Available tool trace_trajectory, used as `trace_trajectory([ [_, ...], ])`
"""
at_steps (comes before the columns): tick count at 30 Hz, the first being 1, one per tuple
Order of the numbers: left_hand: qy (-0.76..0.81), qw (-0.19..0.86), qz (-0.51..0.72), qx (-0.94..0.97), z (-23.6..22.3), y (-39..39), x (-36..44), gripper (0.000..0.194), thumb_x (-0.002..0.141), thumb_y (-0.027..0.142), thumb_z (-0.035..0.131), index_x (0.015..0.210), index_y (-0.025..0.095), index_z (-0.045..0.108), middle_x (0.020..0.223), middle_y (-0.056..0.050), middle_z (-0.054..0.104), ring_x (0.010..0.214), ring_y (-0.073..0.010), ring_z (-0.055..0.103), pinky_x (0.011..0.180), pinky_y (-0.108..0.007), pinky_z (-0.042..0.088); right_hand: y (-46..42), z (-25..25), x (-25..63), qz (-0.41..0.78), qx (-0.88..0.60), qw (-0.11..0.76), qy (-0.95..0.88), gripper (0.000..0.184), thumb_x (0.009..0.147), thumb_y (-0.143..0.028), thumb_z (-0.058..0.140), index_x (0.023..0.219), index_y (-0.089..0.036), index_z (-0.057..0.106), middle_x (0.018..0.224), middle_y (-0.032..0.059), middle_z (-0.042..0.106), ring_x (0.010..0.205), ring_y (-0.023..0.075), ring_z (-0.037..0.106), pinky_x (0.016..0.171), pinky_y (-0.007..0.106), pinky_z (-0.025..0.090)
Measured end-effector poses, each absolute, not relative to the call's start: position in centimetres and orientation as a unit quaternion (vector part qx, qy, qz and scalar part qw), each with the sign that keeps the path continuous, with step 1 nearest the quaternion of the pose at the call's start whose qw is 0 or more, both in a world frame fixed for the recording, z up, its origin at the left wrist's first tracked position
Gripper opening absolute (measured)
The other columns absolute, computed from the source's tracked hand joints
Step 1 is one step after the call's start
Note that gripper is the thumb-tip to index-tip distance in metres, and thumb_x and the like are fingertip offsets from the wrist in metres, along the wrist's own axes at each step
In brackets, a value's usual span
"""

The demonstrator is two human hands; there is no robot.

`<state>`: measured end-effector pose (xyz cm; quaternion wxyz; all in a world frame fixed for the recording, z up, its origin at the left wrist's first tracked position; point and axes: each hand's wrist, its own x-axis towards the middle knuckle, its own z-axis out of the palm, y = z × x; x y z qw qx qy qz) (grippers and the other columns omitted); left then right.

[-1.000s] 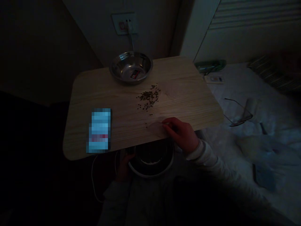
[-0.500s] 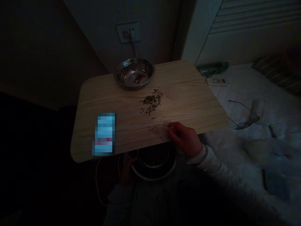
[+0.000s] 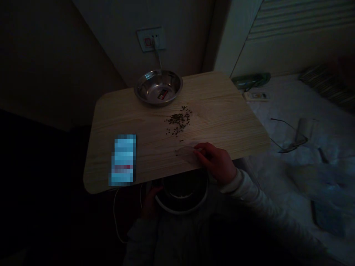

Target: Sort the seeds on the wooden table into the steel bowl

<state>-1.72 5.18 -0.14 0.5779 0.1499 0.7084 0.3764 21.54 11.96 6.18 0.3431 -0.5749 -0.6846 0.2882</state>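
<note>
My right hand [image 3: 215, 160] is closed, thumb against fingers, at the front edge of a wooden board table [image 3: 124, 118]. It pinches a thin clear plastic piece [image 3: 186, 153] with a curved edge, held low over the tabletop. Small dark seeds or beans [image 3: 179, 120] lie scattered mid-table, and a few stray ones sit by the clear piece. Below the table's front edge, my left hand [image 3: 151, 201] grips the left side of a round dark bowl with a pale rim [image 3: 181, 212]. Pale bits show inside it; dim light hides most of the left fingers.
A steel bowl [image 3: 158, 99] with a label inside stands at the table's back. A lit phone [image 3: 123, 160] lies front left, its cable [image 3: 114, 214] hanging below. Eyeglasses [image 3: 292, 146], a remote [image 3: 256, 96] and a green bottle [image 3: 251, 80] rest on the bedding at right.
The right hand has shifted very slightly left, and the clear piece lies at a slightly different tilt. The seeds and the left hand with the dark bowl stay nearly as they were.
</note>
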Motion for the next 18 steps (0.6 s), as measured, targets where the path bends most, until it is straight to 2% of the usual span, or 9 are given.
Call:
trace_trajectory([
  [3, 0.699, 0.586, 0.374, 0.167, -0.5, 5.1, -2.0, 0.005, 0.051, 0.02, 0.067, 0.05, 0.024, 0.064, 0.065, -0.003, 0.07, 0.086, -0.0294, 0.067, 0.082, -0.041, 0.049, 12.1, 6.1, 21.3, 0.281, -0.576, 0.34, -0.689, 0.016, 0.087, -0.029, 0.053, 0.094, -0.019, 0.063, 0.059, -0.0022, 0.062, 0.053, 0.0118, 0.057, 0.054, 0.022, 0.042],
  [6, 0.693, 0.578, 0.385, 0.192, -0.9, 5.0, -2.4, 0.012, 0.047, 0.014, 0.066, 0.052, 0.025, 0.067, 0.07, -0.004, 0.072, 0.096, -0.0294, 0.065, 0.09, -0.038, 0.046, 12.2, 6.0, 21.1, 0.272, -0.58, 0.338, -0.69, 0.016, 0.086, -0.028, 0.053, 0.095, -0.019, 0.063, 0.06, -0.0015, 0.063, 0.054, 0.0123, 0.058, 0.054, 0.023, 0.042],
  [12, 0.72, 0.564, 0.365, 0.174, -0.1, 5.5, -2.2, 0.009, 0.045, 0.017, 0.066, 0.045, 0.025, 0.064, 0.06, -0.002, 0.07, 0.088, -0.0305, 0.067, 0.085, -0.041, 0.05, 12.2, 5.9, 21.1, 0.263, -0.591, 0.329, -0.688, 0.017, 0.086, -0.03, 0.052, 0.095, -0.02, 0.063, 0.059, -0.0018, 0.062, 0.052, 0.0122, 0.057, 0.054, 0.023, 0.042],
  [18, 0.725, 0.579, 0.346, 0.138, 1.8, 6.1, -0.8, 0.01, 0.046, 0.025, 0.068, 0.041, 0.026, 0.059, 0.053, -0.002, 0.067, 0.089, -0.0324, 0.068, 0.08, -0.041, 0.053, 12.2, 6.0, 21.5, 0.255, -0.61, 0.329, -0.674, 0.016, 0.085, -0.03, 0.054, 0.092, -0.019, 0.063, 0.059, -0.001, 0.063, 0.053, 0.0129, 0.058, 0.053, 0.023, 0.041],
])
